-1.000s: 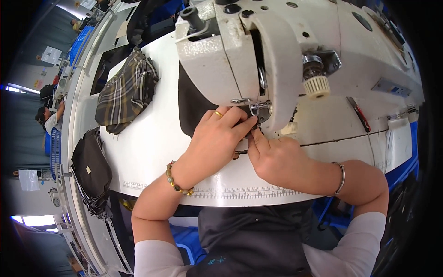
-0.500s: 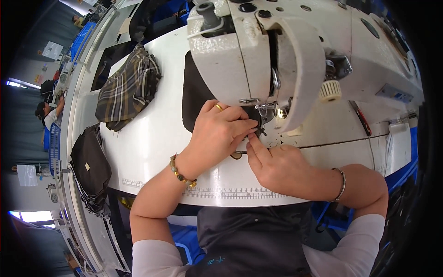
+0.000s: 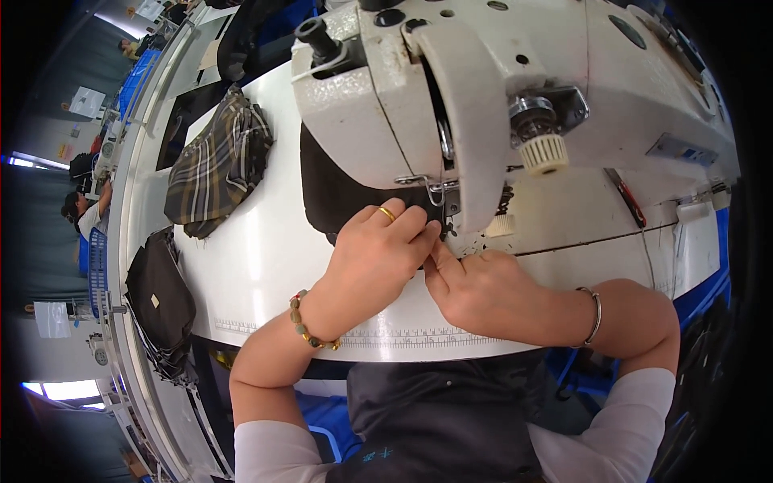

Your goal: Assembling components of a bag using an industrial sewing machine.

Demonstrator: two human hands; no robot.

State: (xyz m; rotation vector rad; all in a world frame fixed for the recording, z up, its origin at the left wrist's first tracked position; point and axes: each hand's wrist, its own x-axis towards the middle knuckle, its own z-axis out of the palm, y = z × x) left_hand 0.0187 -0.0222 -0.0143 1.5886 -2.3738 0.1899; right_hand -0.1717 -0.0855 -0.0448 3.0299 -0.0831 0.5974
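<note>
A black fabric piece with a rounded corner lies on the white sewing table, partly beneath the head of a white sewing machine. My left hand, wearing a ring and a bead bracelet, is closed on the fabric's near right edge, just in front of the presser foot and needle area. Thumb and forefinger of my right hand are pinched together at the same edge, touching the left fingertips. The exact bit of edge between the fingers is hidden by them.
Plaid fabric is heaped at the table's left, and a stack of black pieces hangs near its left edge. Red-handled snips lie to the right of the machine. A ruler strip runs along the front edge.
The view has shifted, so the machine appears farther left. Both hands stay together at the fabric edge. A rounded metal edge seen under my fingers before is now hidden.
</note>
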